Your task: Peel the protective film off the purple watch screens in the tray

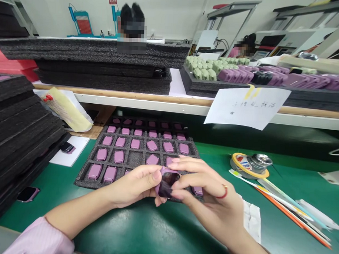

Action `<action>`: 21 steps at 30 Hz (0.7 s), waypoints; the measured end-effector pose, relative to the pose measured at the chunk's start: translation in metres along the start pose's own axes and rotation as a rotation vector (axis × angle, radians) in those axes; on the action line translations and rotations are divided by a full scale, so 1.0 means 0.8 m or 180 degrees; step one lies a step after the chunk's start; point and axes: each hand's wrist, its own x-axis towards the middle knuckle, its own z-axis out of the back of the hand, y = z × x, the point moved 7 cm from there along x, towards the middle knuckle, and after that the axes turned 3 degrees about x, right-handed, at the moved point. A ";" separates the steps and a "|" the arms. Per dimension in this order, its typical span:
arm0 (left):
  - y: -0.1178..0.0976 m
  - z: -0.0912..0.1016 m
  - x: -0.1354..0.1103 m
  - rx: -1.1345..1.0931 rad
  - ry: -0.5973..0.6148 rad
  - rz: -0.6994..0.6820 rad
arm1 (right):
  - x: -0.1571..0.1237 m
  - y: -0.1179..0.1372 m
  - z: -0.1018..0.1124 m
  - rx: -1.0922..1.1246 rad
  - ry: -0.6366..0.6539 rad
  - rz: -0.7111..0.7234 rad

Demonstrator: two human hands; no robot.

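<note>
At the far left a stack of dark grey foam sheets (16,125) stands on the green desk (143,226). Beside it lies a black foam tray with rows of pockets (81,181), most of them filled with small mauve rounded-rectangular plastic cases (118,156). The work in hand appears to be the close handling of one such piece in front of the tray's near edge. The left hand (134,185), coming from a pale pink sleeve (40,241), is closed in a pinch, thumb on the upper left edge and fingers curled beneath. It grips a mauve case with a glossy dark face (167,183), held just above the desk and tilted toward the camera. The right hand (208,195), with a thin red band (225,192) on one finger, is also closed on that case, its fingertips on the top and right edge. I judge that further handling calls for a steady two-sided hold, with fingertips kept at the rim and off the dark face. Further right lie a yellow-rimmed roll of tape (250,165) and several thin white and orange sticks (289,209).
</note>
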 end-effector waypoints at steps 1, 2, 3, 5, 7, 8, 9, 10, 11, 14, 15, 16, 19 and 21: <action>0.001 -0.002 0.000 -0.0147 0.0068 0.0032 | -0.001 -0.003 0.008 0.0158 -0.0218 -0.0117; 0.002 -0.004 0.000 -0.0271 0.0147 0.0050 | -0.004 -0.008 0.018 0.0316 -0.0487 -0.0247; 0.002 -0.006 0.000 -0.0369 0.0236 0.0057 | -0.007 -0.013 0.027 0.0470 -0.0764 -0.0359; -0.001 -0.010 0.000 -0.0512 0.0417 0.0029 | -0.014 -0.022 0.043 0.0716 -0.1252 -0.0503; -0.004 -0.013 -0.001 -0.0611 0.0547 -0.0002 | -0.019 -0.027 0.052 0.0790 -0.1562 -0.0579; -0.005 -0.014 -0.001 -0.0638 0.0576 -0.0007 | -0.020 -0.027 0.055 0.0744 -0.1640 -0.0604; -0.006 -0.014 -0.001 -0.0654 0.0588 -0.0008 | -0.019 -0.026 0.056 0.0651 -0.1679 -0.0612; -0.006 -0.014 -0.001 -0.0664 0.0590 -0.0005 | -0.019 -0.024 0.057 0.0533 -0.1683 -0.0605; -0.006 -0.014 -0.001 -0.0666 0.0587 0.0001 | -0.017 -0.021 0.056 0.0412 -0.1658 -0.0571; -0.004 -0.013 -0.001 -0.0654 0.0562 0.0049 | -0.012 -0.014 0.052 0.0222 -0.1540 -0.0525; -0.003 -0.012 -0.001 -0.0647 0.0550 0.0068 | -0.012 -0.013 0.050 0.0234 -0.1514 -0.0523; -0.003 -0.012 -0.002 -0.0638 0.0538 0.0086 | -0.012 -0.013 0.049 0.0269 -0.1502 -0.0526; -0.002 -0.011 -0.002 -0.0633 0.0540 0.0106 | -0.016 -0.015 0.050 0.0357 -0.1490 -0.0433; -0.002 -0.011 -0.002 -0.0651 0.0561 0.0114 | -0.018 -0.014 0.051 0.0292 -0.1448 -0.0285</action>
